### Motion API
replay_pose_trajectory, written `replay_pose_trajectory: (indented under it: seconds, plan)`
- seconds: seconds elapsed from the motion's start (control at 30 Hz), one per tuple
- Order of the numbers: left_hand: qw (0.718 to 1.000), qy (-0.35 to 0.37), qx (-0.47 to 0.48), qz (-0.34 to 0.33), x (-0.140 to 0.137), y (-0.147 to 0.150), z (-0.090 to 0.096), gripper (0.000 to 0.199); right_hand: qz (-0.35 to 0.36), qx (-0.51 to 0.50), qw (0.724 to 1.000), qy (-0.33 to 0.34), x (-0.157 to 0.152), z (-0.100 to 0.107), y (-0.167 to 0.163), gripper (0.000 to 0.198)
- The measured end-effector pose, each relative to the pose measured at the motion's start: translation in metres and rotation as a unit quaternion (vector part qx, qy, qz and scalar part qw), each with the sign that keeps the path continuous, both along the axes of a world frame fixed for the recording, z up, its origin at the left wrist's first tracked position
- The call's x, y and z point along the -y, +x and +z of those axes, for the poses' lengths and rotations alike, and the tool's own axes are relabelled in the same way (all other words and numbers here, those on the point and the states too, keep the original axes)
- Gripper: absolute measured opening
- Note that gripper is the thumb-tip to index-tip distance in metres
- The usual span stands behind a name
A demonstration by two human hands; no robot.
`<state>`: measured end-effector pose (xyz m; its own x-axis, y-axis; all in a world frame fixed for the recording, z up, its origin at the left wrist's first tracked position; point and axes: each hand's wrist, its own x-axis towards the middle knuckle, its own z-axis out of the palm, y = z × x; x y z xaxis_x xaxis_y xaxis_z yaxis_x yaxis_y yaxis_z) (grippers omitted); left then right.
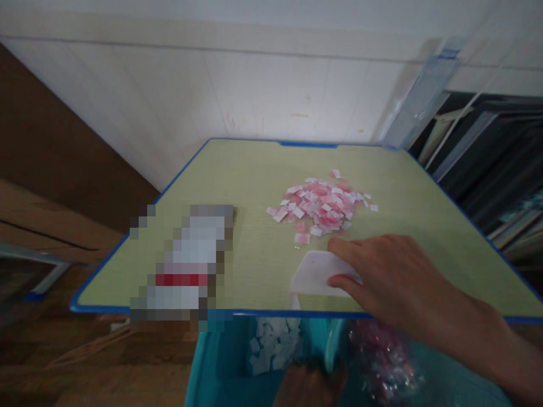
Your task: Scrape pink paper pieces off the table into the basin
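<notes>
My right hand (382, 271) pinches a flat white scraper (316, 274) between thumb and fingers, low over the front part of the green tabletop (254, 181). Just beyond it lies a loose pile of small pink and white paper-like squares (324, 203). A small white piece (294, 301) shows below the scraper at the table's front edge. Lower down, my left hand (311, 385) is in the teal bin (197, 362), beside a curved teal rim (333, 345); its fingers are dark and blurred. Many white pieces (274, 345) lie inside the bin.
A pixelated box-like object (186, 260) rests on the table's left side. Shiny clear wrap with pink contents (386, 362) lies at the bin's right. Behind the table stands a white wall (263, 90), with a clear plastic piece (419, 96) and dark folders (487, 135) at right.
</notes>
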<state>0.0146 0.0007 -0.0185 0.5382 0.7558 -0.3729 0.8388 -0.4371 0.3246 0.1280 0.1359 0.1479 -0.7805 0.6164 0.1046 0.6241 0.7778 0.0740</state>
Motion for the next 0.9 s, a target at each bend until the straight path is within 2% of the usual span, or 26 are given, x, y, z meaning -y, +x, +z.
replay_pose_trajectory:
  seconds: [0.1,0.2,0.33,0.53,0.63,0.77,0.9]
  plan:
    - [1.000,-0.024,0.013,-0.002,-0.004,-0.003,0.013,0.028,0.006,-0.002,1.000,0.001,0.007,0.001,-0.009,0.008]
    - [0.999,-0.013,0.033,-0.006,-0.005,-0.006,0.020,0.020,0.005,-0.010,1.000,0.000,0.011,0.002,-0.016,0.010]
    - [0.999,-0.001,0.032,-0.018,-0.003,-0.007,0.019,0.022,0.022,-0.014,1.000,-0.004,0.016,0.003,-0.023,0.014]
    - [0.999,-0.007,0.043,0.007,-0.004,-0.008,0.020,0.026,0.057,-0.020,0.998,-0.007,0.021,0.006,-0.021,0.015]
    - [0.999,-0.021,0.024,-0.003,-0.005,-0.007,0.020,0.028,0.045,-0.040,0.997,0.055,0.011,0.011,-0.003,0.001]
    - [0.999,-0.034,-0.011,-0.013,-0.006,-0.005,0.019,0.032,-0.030,0.007,0.988,0.150,-0.015,0.016,0.028,0.017]
    - [0.998,-0.057,-0.015,-0.028,-0.008,-0.005,0.016,0.036,-0.011,0.006,0.979,0.206,-0.035,0.008,0.041,0.027]
